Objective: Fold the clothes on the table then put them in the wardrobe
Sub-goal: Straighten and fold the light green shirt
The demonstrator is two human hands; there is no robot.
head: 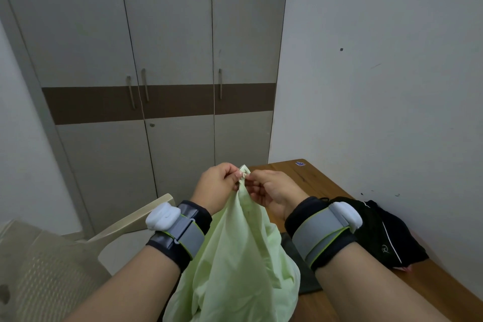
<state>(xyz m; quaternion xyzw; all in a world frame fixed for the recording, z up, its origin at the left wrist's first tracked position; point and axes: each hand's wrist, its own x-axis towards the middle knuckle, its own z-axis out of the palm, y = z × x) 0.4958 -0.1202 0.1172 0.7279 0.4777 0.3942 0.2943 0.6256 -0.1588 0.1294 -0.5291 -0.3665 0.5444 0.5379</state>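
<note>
Head view. I see both hands raised in front of the wardrobe (pixel 167 60), meeting at one bunched point of a pale green garment (pixel 235 256). Left hand (pixel 217 185): fingers curled, thumb and fingertips pinching the top of the cloth. Right hand (pixel 274 193): fingers curled too, pinching the same bunch from the other side. The two hands are just beside each other, nearly touching at the pinch.

The garment hangs down from the pinch between the forearms, spreading wide toward the bottom edge of the frame; I cannot tell whether its lower part rests on anything.

Table (pixel 326 185), wood, at right against the wall. On it, a black garment (pixel 386 235) with a thin white stripe, crumpled, behind the right wrist. A dark grey cloth (pixel 305 282) lies on the table under the right forearm, partly hidden by the green one.

Wardrobe doors all closed. Chair (pixel 39 264), beige plastic, lower left.

Each wrist carries a band (pixel 180 230) with a white module.
</note>
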